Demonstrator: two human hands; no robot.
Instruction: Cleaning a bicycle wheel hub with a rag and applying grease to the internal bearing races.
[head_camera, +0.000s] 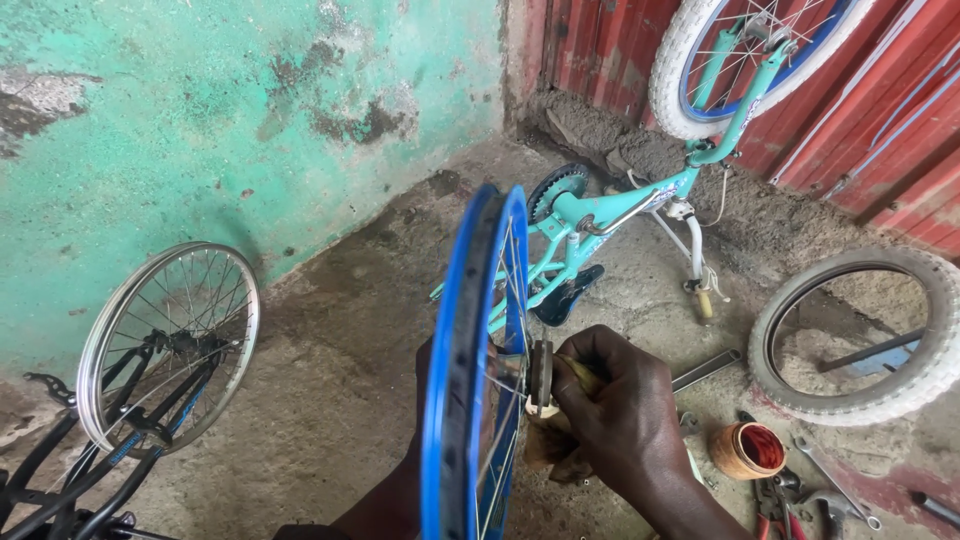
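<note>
Rough concrete floor (340, 380) meets a worn green wall (200, 110) and a red metal wall (880, 110) in the corner. At the centre, a blue wheel rim (470, 350) stands upright, edge towards the camera. The right hand (625, 405) is on its right side, with the fingers (590, 365) clenched around a yellowish tool handle (585, 375) pressed at the hub (541, 378). The left hand (425, 385) is behind the rim and mostly hidden; it seems to support the wheel, but I cannot tell its grip. Beyond the fingers lies a turquoise bicycle frame (610, 210) turned upside down. To the right of the fingers are an orange tin (748, 450), pliers (775, 505) and a white tyre (855, 335). Far to the left stands a silver wheel (170, 345) on a black frame.
</note>
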